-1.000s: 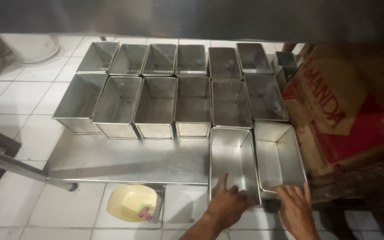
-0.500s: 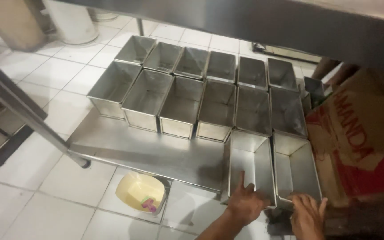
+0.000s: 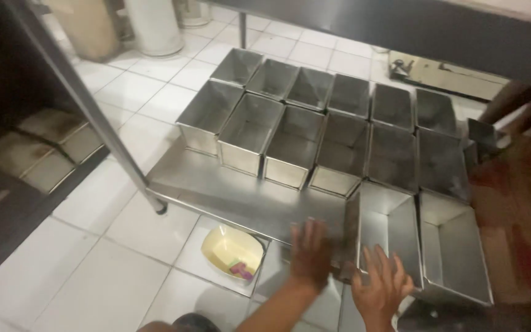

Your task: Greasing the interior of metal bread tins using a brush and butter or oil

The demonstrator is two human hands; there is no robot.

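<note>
Fingers of both hands are spread flat, grasping nothing: the left hand (image 3: 310,251) presses on the near edge of the metal shelf (image 3: 241,198), and the right hand (image 3: 381,286) lies against the near end of a loaf tin (image 3: 383,229). This tin sits at the shelf's near right, its long axis running near to far, open side up. A second tin (image 3: 455,246) lies just to its right, parallel. Beyond them stand two rows of six tins (image 3: 339,123), twelve in all, touching side by side. One yellow dish (image 3: 232,251) rests on the tiled floor (image 3: 93,270), near left of the hands.
</note>
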